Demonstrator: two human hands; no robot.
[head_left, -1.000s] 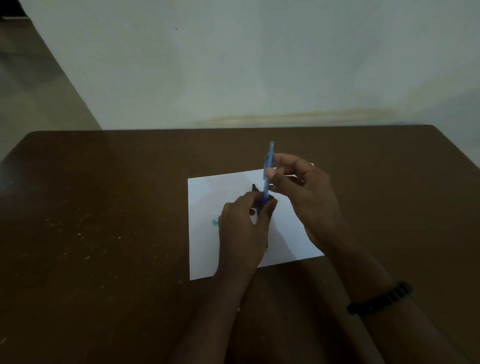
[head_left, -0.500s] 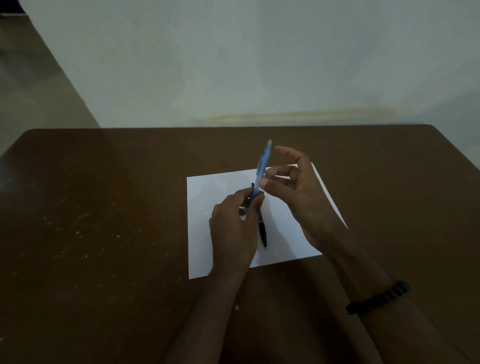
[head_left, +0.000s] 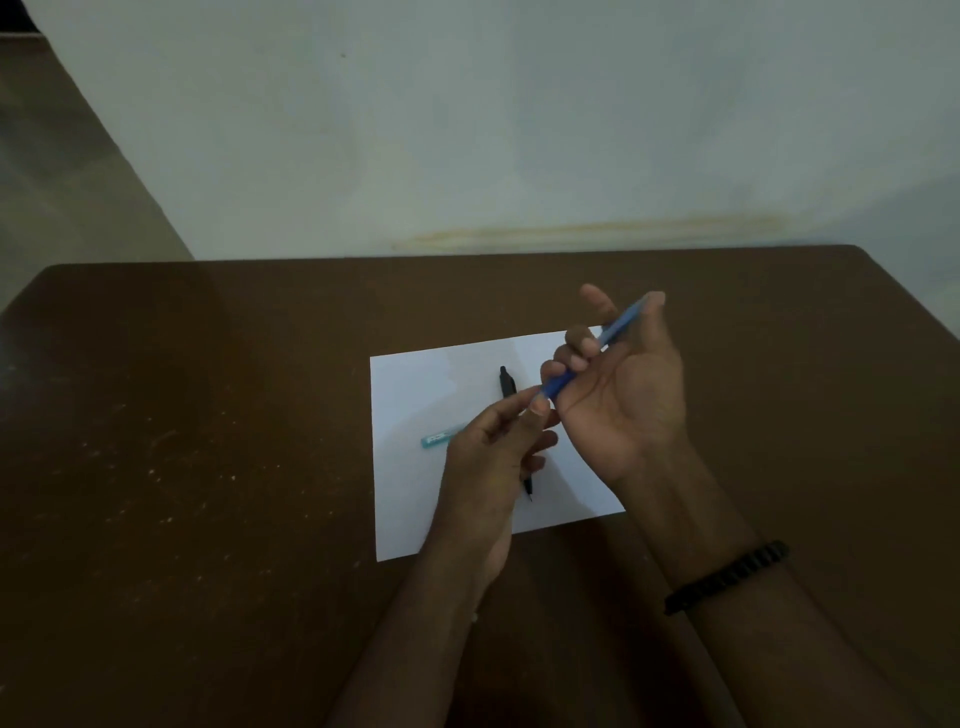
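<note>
A blue pen (head_left: 619, 326) slants over a white sheet of paper (head_left: 415, 384). My right hand (head_left: 623, 410) is turned palm up and grips the pen's barrel with curled fingers. My left hand (head_left: 483, 467) has thumb and forefinger pinched together at the pen's lower end. A black pen (head_left: 506, 382) lies on the paper, its middle hidden under my left hand. A teal pen or cap (head_left: 439, 440) lies on the paper left of that hand, partly covered.
The paper sits on a dark brown table (head_left: 208, 415) that stands against a pale wall (head_left: 519, 130). A black bead bracelet (head_left: 727, 577) circles my right wrist. Floor shows at the far left.
The blue pen has tipped from nearly upright to slanting right. My right hand has rolled palm up and shifted right. The left hand has uncovered the teal piece and the black pen's top.
</note>
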